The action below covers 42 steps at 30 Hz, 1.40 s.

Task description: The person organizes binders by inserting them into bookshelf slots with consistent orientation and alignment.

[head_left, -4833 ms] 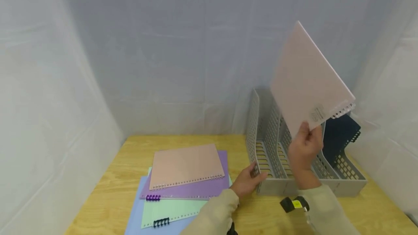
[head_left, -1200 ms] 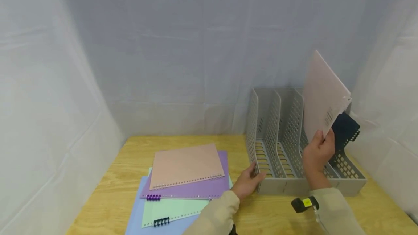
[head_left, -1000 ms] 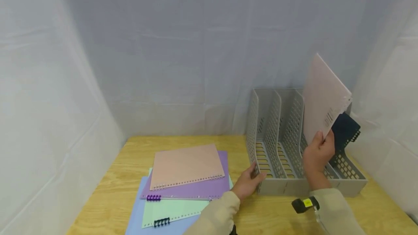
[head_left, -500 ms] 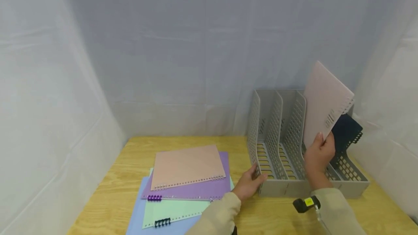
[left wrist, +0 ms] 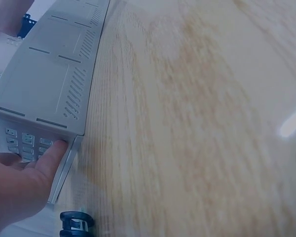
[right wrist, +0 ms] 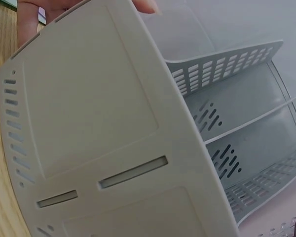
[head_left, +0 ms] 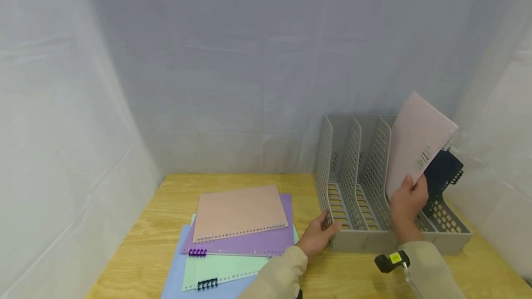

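Observation:
My right hand pinches the lower edge of a pale pink ring-bound notebook, thumb on its printed face. Tilted back, the notebook is partly down in the third compartment from the left of a grey file rack; its lower end is hidden. Beside it, a navy notebook leans in the rightmost compartment. My left hand grips the rack's front left corner, thumb over the front. In the left wrist view, a finger lies against the rack's perforated side. The right wrist view shows mostly the rack's front.
Left of the rack lies a loose stack: a peach notebook on a purple one, then a mint one, and a blue sheet or cover at the bottom. White sheeting surrounds the wooden table.
My right hand has brought the pale pink notebook from above the rack rightward and down into the third compartment, lowering it further over the last second. My left hand stays at the rack's corner.

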Tool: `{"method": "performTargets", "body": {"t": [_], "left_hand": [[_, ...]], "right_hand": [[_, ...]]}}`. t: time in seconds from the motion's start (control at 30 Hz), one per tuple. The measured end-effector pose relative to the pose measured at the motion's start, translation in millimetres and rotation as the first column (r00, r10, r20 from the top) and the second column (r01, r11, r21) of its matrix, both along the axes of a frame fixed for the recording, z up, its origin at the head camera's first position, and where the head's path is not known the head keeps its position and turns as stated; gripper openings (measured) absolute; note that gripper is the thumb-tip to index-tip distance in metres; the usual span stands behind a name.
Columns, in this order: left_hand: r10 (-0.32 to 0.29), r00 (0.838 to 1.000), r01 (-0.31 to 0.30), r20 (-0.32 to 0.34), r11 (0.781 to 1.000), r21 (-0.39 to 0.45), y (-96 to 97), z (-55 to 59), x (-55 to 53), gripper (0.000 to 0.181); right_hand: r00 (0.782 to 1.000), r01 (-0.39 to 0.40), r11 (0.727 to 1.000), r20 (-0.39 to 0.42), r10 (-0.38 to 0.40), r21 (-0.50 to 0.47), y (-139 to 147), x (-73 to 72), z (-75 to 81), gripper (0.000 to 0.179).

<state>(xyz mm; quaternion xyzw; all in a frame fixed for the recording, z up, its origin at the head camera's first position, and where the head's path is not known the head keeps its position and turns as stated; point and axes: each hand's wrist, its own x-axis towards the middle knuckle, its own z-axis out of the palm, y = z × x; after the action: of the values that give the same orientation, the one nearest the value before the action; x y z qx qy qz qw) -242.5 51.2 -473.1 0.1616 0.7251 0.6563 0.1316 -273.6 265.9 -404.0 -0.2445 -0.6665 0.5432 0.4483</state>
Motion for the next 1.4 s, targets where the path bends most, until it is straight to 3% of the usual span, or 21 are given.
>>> {"method": "performTargets", "body": {"t": [0.33,0.8,1.2,1.4], "left_hand": [[-0.005,1.0,0.005,0.014,1.0,0.016,-0.1,-0.5,0.6,0.069],[-0.017,1.0,0.017,0.008,1.0,0.011,0.7,0.4,2.3,0.068],[-0.014,1.0,0.014,0.02,1.0,0.006,1.9,1.7,4.6,0.069],[-0.024,0.999,0.024,0.027,1.0,0.017,2.5,-0.2,3.4,0.069]], "right_hand": [[0.996,-0.05,0.997,0.067,0.054,-0.06,6,-1.6,-3.3,0.038],[0.992,-0.055,0.993,0.11,0.066,-0.1,11,-1.0,-2.1,0.038],[0.988,-0.078,0.995,0.126,0.084,-0.057,14,1.0,-12.9,0.037],[0.976,-0.111,0.99,0.18,0.125,-0.088,17,1.9,-15.7,0.04]]}}
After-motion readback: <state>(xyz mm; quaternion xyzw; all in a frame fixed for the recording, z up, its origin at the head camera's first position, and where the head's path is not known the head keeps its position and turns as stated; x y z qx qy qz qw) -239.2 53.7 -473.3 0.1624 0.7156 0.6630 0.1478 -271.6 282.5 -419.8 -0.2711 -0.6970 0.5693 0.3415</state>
